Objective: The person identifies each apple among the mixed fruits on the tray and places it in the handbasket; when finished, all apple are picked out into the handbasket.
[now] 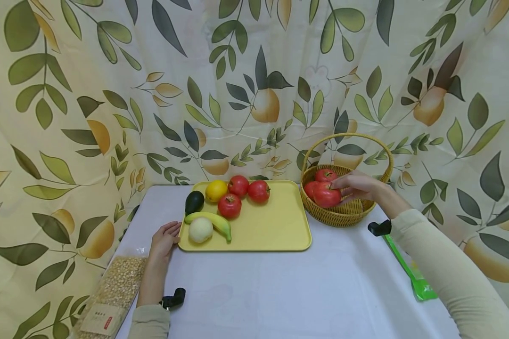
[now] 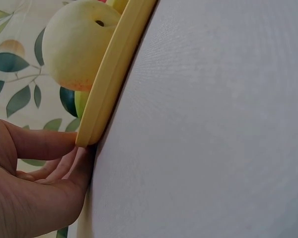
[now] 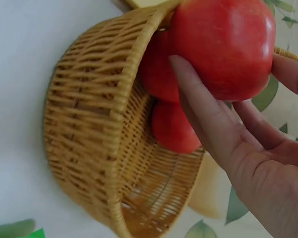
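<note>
My right hand (image 1: 356,185) holds a red apple (image 3: 223,47) over the left side of a wicker basket (image 1: 341,219), fingers and thumb spread around the fruit. Two more apples lie in the basket below it; one is the apple (image 3: 176,127) seen lower down in the right wrist view. At the near left corner of a yellow tray (image 1: 263,230), my left hand (image 1: 164,240) touches the rim with its thumb and fingertips. Closest to that corner on the tray is a pale peach (image 1: 201,230), beside a banana (image 1: 212,219).
Also on the tray are a dark avocado (image 1: 194,202), a yellow lemon (image 1: 216,190) and several apples (image 1: 229,205). A bag of pale grains (image 1: 120,278) lies at the left table edge, a green package (image 1: 422,287) at the right. Patterned cloth (image 1: 254,117) hangs behind.
</note>
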`<action>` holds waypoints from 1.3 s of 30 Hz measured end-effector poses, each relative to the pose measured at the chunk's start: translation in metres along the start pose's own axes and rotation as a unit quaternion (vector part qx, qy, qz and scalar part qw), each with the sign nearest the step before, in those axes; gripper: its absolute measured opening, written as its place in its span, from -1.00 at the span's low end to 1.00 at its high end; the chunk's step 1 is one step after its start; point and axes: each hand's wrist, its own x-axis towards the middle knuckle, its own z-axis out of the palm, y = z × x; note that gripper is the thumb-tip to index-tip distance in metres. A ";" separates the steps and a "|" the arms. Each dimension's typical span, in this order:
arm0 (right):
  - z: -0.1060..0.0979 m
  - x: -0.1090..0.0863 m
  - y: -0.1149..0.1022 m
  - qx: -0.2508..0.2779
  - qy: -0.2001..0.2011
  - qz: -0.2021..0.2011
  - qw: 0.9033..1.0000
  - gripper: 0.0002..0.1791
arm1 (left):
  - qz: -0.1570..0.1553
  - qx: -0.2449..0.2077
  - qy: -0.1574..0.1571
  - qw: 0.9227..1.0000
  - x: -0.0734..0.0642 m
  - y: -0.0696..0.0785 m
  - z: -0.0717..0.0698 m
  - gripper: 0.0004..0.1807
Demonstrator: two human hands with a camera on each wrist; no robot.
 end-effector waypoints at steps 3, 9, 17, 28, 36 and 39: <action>-0.004 0.000 0.004 0.001 0.004 0.003 1.000 -0.58 | 0.005 0.002 0.001 1.000 -0.001 0.000 0.000 -0.22; -0.007 -0.001 0.009 -0.014 0.014 0.009 1.000 -0.51 | 0.004 0.001 0.001 1.000 -0.001 0.000 0.001 -0.22; -0.008 0.003 0.019 -0.029 0.027 0.029 0.999 -0.46 | -0.007 -0.003 0.000 1.000 -0.001 -0.001 0.000 -0.22; 0.001 0.017 0.034 -0.058 0.026 0.032 0.997 -0.44 | -0.002 -0.009 -0.006 1.000 -0.002 0.001 -0.002 -0.21; 0.007 0.023 0.034 -0.060 0.021 0.035 0.997 -0.40 | -0.010 -0.002 -0.001 1.000 0.000 0.000 -0.002 -0.23; 0.007 0.026 0.033 -0.061 0.022 0.036 0.997 -0.38 | -0.009 -0.001 -0.002 1.000 0.001 0.001 -0.002 -0.24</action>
